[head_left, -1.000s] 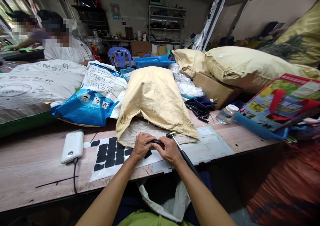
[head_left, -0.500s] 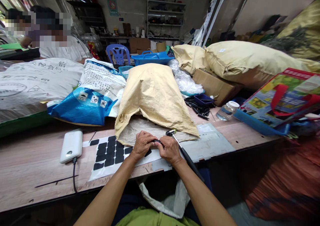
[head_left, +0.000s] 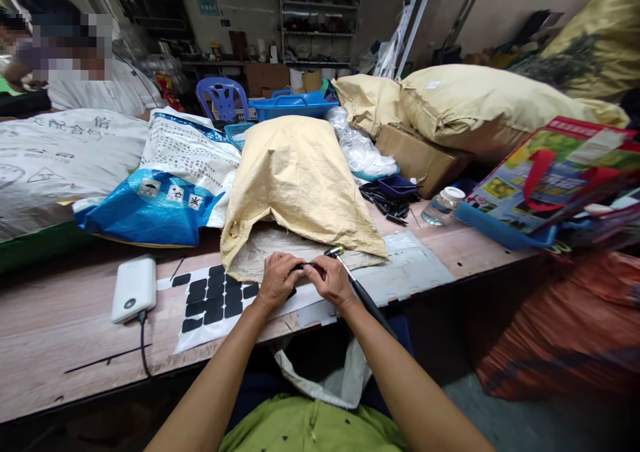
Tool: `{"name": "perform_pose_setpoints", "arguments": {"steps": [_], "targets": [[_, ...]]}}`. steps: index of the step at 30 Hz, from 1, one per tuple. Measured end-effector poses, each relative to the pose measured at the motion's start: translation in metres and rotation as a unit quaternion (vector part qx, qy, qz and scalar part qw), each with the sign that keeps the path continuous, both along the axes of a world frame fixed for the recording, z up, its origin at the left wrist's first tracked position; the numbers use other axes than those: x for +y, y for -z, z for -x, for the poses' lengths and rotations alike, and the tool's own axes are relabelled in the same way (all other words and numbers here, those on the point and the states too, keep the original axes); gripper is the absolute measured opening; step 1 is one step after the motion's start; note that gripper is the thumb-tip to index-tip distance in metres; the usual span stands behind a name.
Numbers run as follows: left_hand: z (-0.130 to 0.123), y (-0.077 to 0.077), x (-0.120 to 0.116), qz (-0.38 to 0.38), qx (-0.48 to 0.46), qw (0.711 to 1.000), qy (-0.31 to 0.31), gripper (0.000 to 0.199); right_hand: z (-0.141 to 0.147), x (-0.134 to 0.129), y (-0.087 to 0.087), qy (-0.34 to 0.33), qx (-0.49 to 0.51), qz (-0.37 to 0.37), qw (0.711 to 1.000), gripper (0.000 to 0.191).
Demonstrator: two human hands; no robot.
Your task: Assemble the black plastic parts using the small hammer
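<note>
Black piece (head_left: 307, 265), small: located between the two hands' fingertips, mostly covered by them; only a short dark stretch shows now, where a longer one showed a second ago (its full shape cannot be told). The change suggests a shifted grip, with work continuing on the same piece.

Left hand (head_left: 279, 281): fingers bent and closed down, pinching the piece from its left end.

Right hand (head_left: 331, 280): thumb and bent fingers nearly together, apparently pinching the other end; its thumb now reaches toward the left fingertips.

Hammer (head_left: 367, 297): just beside the right hand, head beyond the knuckles, handle running back past the wrist; unmoved on the bench.

Black patches (head_left: 214, 299): in rows on a white sheet (head_left: 193, 341), left of the left hand.

Yellow sack (head_left: 300, 172): directly beyond both hands, mouth toward them.

White power bank (head_left: 134, 289): farther left of the left hand, cable attached.

Dark pieces (head_left: 383, 202), heaped: beyond the right hand, to its right.

Clear jar (head_left: 443, 207), white-lidded: farther right again.
</note>
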State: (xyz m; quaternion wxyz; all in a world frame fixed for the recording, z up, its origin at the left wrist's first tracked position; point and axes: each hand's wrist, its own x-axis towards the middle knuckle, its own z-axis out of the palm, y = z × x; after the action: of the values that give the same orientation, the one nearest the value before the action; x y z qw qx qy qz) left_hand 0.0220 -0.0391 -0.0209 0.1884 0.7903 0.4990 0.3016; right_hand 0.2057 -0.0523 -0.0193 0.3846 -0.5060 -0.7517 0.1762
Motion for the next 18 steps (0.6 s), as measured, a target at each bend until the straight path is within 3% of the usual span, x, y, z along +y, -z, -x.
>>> {"name": "perform_pose_setpoints", "arguments": {"steps": [5,9,11,14,18], "targets": [[0.001,-0.021,-0.035,-0.001,-0.082,0.996,-0.032,0.028,-0.004,-0.002,-0.003,0.004,0.085,0.019,0.996,0.043],[0.003,-0.017,-0.089,0.062,-0.096,0.993,0.024,0.027,-0.007,-0.002,0.001,-0.015,0.135,0.028,0.990,0.047],[0.000,-0.011,-0.114,0.103,-0.055,0.990,0.082,0.030,-0.007,-0.001,0.001,-0.016,0.138,0.032,0.990,0.046],[-0.014,-0.002,-0.138,0.193,0.082,0.964,0.165,0.030,-0.006,-0.001,-0.002,-0.014,0.122,0.034,0.992,0.041],[-0.035,0.011,-0.145,0.274,0.245,0.916,0.158,0.027,-0.004,-0.001,-0.004,-0.010,0.107,0.025,0.994,0.037]]}}
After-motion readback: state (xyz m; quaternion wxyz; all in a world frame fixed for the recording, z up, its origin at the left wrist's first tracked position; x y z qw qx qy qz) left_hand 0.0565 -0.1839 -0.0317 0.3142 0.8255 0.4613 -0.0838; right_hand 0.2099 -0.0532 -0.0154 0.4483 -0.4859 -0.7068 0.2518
